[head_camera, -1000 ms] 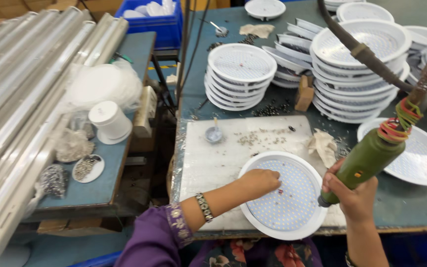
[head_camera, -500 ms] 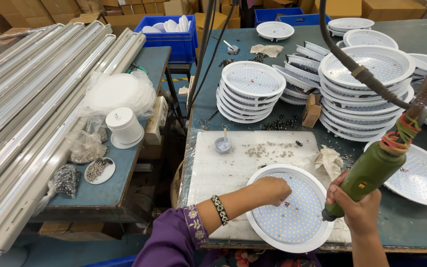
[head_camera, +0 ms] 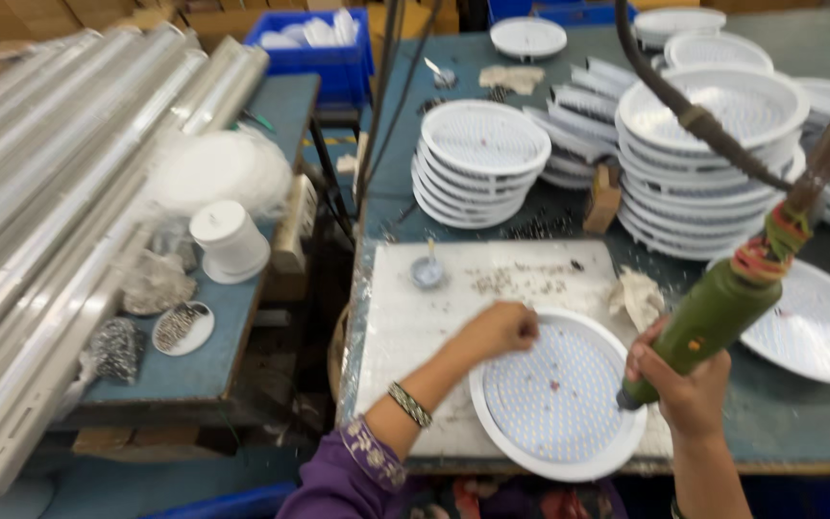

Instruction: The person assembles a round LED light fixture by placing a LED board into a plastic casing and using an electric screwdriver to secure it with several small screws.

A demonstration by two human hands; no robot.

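A round white lamp housing with a dotted LED panel (head_camera: 554,399) lies on a white board (head_camera: 405,336) at the table's near edge. My left hand (head_camera: 501,329) rests with curled fingers on the housing's upper left rim; whether it pinches anything I cannot tell. My right hand (head_camera: 689,389) grips a green powered screwdriver (head_camera: 708,322) hanging on a cable, its tip at the housing's right rim. Small loose screws (head_camera: 516,281) are scattered on the board above the housing.
Stacks of white lamp housings (head_camera: 477,159) (head_camera: 708,144) fill the back of the green table, one more housing (head_camera: 814,332) at right. A small metal cup (head_camera: 427,272) sits on the board. Left side table holds a white spool (head_camera: 228,240), bags, long metal tubes (head_camera: 60,192).
My left hand has slid from the housing's rim up toward its top left edge. The screwdriver has come down to the right rim. The view has shifted slightly.
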